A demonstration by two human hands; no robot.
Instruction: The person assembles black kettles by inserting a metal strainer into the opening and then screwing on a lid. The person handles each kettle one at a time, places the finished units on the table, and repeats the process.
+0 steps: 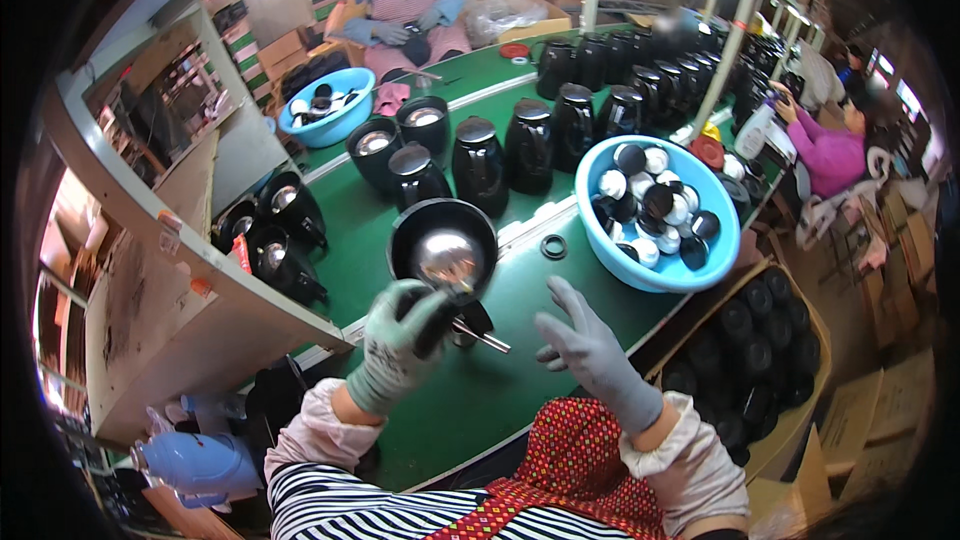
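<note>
While the right hand (592, 348) is spread above the green worktop (500, 385), the left hand (398, 340) has its fingers curled at the near rim of an open-topped black pot (445, 250); whether they pinch that rim or a dark piece before it, I cannot tell. The pot, shiny inside, is in front of the lidded black jugs (527, 145). Right of it, a dark ring (553, 257) lies near a blue basin (640, 278) of black and white round pieces (657, 202).
</note>
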